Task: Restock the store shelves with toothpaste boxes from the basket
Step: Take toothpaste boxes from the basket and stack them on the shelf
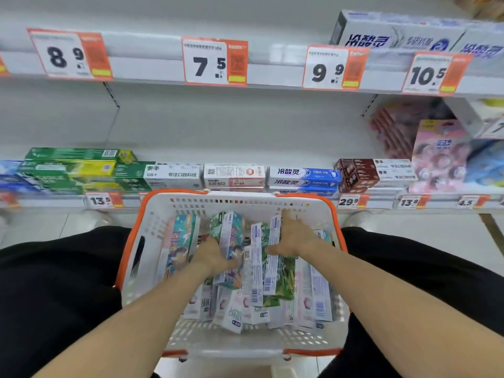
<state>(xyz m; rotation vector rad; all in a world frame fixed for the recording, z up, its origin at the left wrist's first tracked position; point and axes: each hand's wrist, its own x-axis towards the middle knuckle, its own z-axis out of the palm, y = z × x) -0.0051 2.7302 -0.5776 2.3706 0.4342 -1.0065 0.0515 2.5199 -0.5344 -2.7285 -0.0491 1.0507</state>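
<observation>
A white basket with an orange rim [152,227] sits between my knees, filled with several toothpaste boxes. My left hand [211,255] grips a colourful green-and-white toothpaste box [231,241] near the basket's middle. My right hand [293,237] lies on a white and green box [272,257] with its thumb curled round the box's edge and the fingers stretched toward the far wall. More boxes lie underneath, pink and white ones [231,309] at the near end. The lower shelf [300,203] in front carries rows of toothpaste boxes.
The upper shelf [152,69] carries price tags 8.9, 7.5, 9.9 and 10.5, with white boxes [395,36] at its right end. Green boxes [68,170] stand at the lower left, pink packs [436,156] at the right. My black-clad legs flank the basket.
</observation>
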